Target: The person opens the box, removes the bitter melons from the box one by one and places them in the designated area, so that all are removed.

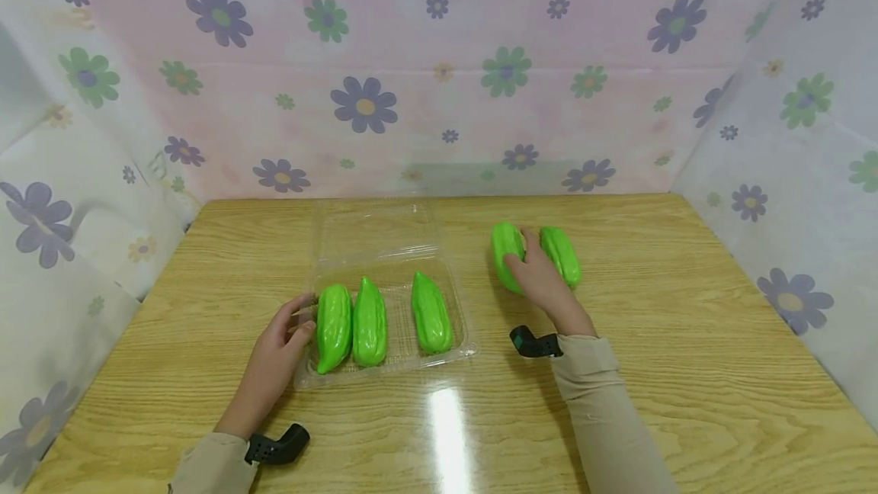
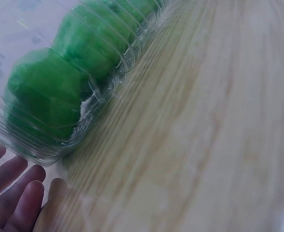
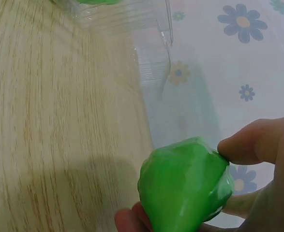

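On the table lies an open clear plastic clamshell box (image 1: 398, 360), its lid folded back. Inside are a bitter melon (image 1: 334, 326) at the left, a second bitter melon (image 1: 370, 322) beside it, and a third bitter melon (image 1: 431, 313) at the right, all glossy bright green. My left hand (image 1: 283, 341) is at the box's left edge, fingers relaxed; in the left wrist view, fingertips (image 2: 35, 172) are right at its wall. My right hand (image 1: 545, 280) grips another bitter melon (image 3: 183, 186) between thumb and fingers. Just right of it lies one more bitter melon (image 1: 561, 256).
The wooden table (image 1: 686, 372) meets a flower-printed curtain (image 1: 439, 97) at the back and sides. The box's transparent lid (image 1: 373, 231) lies toward the back. A black wrist camera (image 1: 535, 343) sits on the right wrist, another wrist camera (image 1: 277, 446) on the left.
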A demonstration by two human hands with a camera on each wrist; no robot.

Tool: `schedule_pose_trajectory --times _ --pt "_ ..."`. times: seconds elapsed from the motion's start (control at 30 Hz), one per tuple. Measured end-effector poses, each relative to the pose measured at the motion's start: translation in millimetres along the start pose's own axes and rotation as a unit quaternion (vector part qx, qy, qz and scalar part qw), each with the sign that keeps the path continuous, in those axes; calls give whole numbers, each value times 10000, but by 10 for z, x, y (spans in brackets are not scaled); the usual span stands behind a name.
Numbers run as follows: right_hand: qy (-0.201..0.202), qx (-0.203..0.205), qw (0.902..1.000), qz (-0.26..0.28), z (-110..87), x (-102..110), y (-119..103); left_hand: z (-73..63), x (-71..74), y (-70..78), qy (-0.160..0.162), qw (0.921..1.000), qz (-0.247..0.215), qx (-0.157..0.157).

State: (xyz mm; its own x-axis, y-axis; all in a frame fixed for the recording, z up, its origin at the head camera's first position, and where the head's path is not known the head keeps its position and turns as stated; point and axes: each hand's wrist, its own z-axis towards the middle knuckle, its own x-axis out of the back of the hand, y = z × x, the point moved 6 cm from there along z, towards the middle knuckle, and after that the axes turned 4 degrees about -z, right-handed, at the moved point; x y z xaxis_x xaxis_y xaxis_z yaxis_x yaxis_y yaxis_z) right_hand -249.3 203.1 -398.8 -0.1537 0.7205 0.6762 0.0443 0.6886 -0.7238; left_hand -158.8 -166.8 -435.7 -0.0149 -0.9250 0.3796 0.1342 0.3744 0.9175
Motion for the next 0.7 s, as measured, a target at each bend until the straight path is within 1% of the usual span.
schedule_pose_trajectory --times 0.3,0.47,0.7 --pt "251 37 9982 -546 16 13 70 3 -8 -20 2 9999 21 108" --pt "384 111 9972 -636 21 35 65 1 -6 -8 -26 9999 -38 100" --pt "462 88 9954 -832 21 18 83 -5 -6 9 -41 9999 -104 92"
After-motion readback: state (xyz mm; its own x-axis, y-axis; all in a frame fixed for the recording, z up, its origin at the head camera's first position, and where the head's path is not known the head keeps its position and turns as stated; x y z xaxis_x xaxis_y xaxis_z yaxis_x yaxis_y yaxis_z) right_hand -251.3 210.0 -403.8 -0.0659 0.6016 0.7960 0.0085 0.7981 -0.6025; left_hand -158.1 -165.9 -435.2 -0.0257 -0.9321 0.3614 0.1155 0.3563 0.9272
